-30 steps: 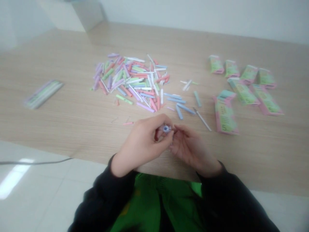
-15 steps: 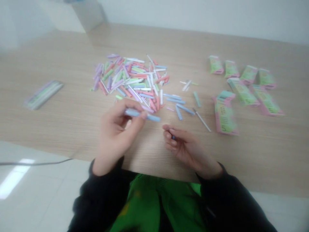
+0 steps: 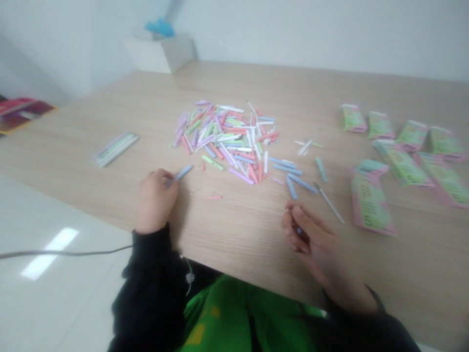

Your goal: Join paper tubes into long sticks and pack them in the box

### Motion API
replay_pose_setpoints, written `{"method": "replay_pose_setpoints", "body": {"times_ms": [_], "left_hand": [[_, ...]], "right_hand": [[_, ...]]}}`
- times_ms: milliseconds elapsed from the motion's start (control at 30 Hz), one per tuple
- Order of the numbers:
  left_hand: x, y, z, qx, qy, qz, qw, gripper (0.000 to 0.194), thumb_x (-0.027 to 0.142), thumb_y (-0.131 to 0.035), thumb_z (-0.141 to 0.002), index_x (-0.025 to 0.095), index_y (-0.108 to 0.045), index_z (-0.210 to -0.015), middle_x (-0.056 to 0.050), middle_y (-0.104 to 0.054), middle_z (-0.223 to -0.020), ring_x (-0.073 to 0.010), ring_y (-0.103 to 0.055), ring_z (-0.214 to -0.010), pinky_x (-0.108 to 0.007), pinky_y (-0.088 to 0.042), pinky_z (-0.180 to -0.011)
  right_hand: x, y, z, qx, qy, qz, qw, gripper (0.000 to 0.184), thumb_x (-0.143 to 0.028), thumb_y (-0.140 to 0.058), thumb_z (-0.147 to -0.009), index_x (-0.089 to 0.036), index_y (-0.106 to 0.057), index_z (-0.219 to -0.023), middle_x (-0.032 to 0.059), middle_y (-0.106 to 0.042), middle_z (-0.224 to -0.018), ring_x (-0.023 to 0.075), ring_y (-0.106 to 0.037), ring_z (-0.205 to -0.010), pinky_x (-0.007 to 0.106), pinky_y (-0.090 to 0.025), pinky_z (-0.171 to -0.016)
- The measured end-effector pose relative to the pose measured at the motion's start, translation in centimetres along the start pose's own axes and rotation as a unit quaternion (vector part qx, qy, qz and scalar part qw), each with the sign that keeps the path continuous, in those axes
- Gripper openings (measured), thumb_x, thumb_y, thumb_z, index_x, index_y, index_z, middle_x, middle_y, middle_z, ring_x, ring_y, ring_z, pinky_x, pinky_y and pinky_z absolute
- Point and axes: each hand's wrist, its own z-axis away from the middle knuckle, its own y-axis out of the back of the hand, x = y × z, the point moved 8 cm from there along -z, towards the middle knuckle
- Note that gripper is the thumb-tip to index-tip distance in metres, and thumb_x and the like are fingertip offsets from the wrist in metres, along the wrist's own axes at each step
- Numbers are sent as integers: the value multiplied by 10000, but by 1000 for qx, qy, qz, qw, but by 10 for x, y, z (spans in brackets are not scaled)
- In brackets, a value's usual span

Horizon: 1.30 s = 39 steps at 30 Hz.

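My left hand (image 3: 156, 200) rests on the wooden table (image 3: 234, 234) with its fingers closed on a light blue paper strip (image 3: 183, 172), which sticks out toward the pile. My right hand (image 3: 311, 239) sits lower right, its fingers curled around a small blue paper coil (image 3: 299, 231), mostly hidden by them. A heap of pastel paper strips (image 3: 223, 139) lies between and beyond my hands. Several loose blue strips (image 3: 293, 173) lie just above my right hand.
Pink-edged green paper packets (image 3: 370, 205) lie in rows at the right. A bundle of strips (image 3: 115, 149) lies at the left. A white box (image 3: 161, 51) with something blue on it stands at the table's far end. A cable (image 3: 66, 253) crosses the floor.
My hands have moved apart, the left one going left with the blue strip. The view has swung, shifting the table and showing more of the far end.
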Motion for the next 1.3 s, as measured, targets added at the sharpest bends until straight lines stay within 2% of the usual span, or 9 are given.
{"method": "replay_pose_setpoints", "body": {"times_ms": [100, 200, 367, 500, 733, 833, 1000, 1133, 1300], "left_hand": [[10, 3, 6, 30, -33, -18, 999, 98, 276, -649, -821, 220, -612, -892, -132, -624, -938, -400, -603, -1053, -591, -439, -955], [45, 10, 24, 57, -88, 50, 993, 133, 290, -626, -886, 199, -640, -982, -133, -636, -1045, -314, -620, -996, -502, -476, -934], [137, -27, 85, -208, -188, 299, 912, 127, 312, -657, -929, 190, -678, -954, -41, -714, -913, -178, -630, -819, -318, -506, -797], [168, -55, 122, -325, -123, 406, 845, 191, 326, -677, -915, 164, -724, -1006, -32, -719, -851, -153, -614, -749, -274, -487, -723], [167, -75, 131, -397, -32, 493, 774, 262, 350, -667, -899, 160, -675, -720, -5, -644, -634, -127, -580, -613, -239, -468, -627], [161, -75, 127, -387, -13, 512, 767, 278, 350, -672, -904, 156, -686, -705, -10, -657, -630, -118, -573, -595, -234, -473, -628], [155, -81, 133, -395, 26, 526, 753, 256, 357, -722, -889, 153, -762, -740, -31, -718, -679, -120, -582, -630, -229, -473, -647], [152, -86, 140, -401, 49, 520, 753, 212, 345, -736, -888, 171, -810, -792, -32, -754, -722, -115, -577, -631, -225, -481, -664], [155, -86, 144, -414, 40, 510, 753, 288, 355, -704, -917, 172, -799, -716, -30, -744, -709, -114, -559, -624, -229, -473, -669]], "right_hand": [[-5, 2, 0, 23, 44, 67, 997, 288, -493, -706, -912, -221, -611, -895, -37, -617, -617, 54, -262, -402, 247, -144, -406], [-7, 6, -1, 45, 66, 89, 993, 331, -509, -714, -910, -223, -577, -814, -52, -555, -571, 56, -271, -413, 243, -148, -416], [-7, 15, -3, 61, 85, 92, 990, 393, -528, -777, -852, -209, -580, -735, -72, -444, -574, 48, -283, -432, 229, -154, -424], [-12, 15, -2, 60, 117, 183, 974, 403, -570, -735, -873, -206, -628, -736, -90, -329, -519, 73, -273, -459, 236, -184, -438], [-21, -1, 4, 40, 158, 274, 948, 303, -353, -660, -927, -194, -659, -669, -41, -467, -573, 99, -411, -544, 260, -323, -531], [-14, 6, 2, 49, 135, 194, 970, 165, -314, -623, -919, -214, -754, -908, -31, -518, -652, 105, -437, -558, 255, -366, -533], [-16, 22, 0, 93, 169, 45, 980, 361, -126, -625, -788, -276, -757, -1089, -5, -634, -850, 109, -550, -667, 242, -503, -629], [-27, 22, 4, 108, 223, 15, 969, 317, -127, -597, -920, -291, -745, -1146, 18, -735, -1023, 136, -697, -945, 304, -580, -918], [-26, 1, 8, 15, 206, 5, 978, 350, -141, -553, -1015, -333, -680, -1280, 2, -729, -1323, 159, -653, -1280, 392, -486, -1160]]}}
